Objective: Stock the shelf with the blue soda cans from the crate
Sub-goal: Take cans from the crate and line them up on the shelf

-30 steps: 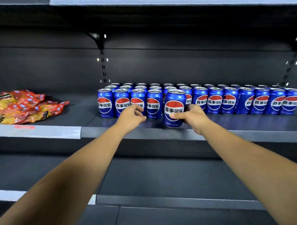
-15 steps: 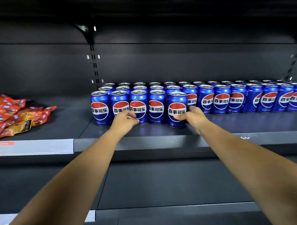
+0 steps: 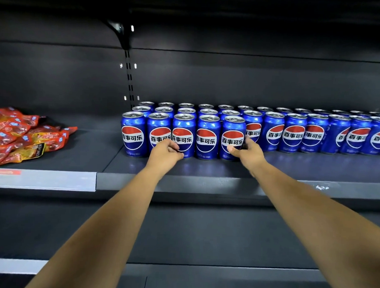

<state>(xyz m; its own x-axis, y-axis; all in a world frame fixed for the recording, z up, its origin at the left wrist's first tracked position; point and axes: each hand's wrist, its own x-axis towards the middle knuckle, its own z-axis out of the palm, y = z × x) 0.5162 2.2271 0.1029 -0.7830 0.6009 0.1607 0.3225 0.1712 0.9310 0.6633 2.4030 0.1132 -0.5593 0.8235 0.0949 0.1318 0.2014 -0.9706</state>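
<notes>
My right hand [image 3: 248, 153] grips the front can [image 3: 232, 137] at its 4 o'clock; left hand [image 3: 166, 151] curls against another can [image 3: 183, 135]. Labels read 百事可乐.

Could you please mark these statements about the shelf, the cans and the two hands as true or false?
1. The right hand grips the fifth can of the front row. True.
2. The snack packets lie to the right of the cans. False: they lie to the left.
3. The front cans stand upright on the shelf. True.
4. The left hand is lifting a can off the shelf. False: it is at the base of the front cans, which all stand on the shelf.
</notes>
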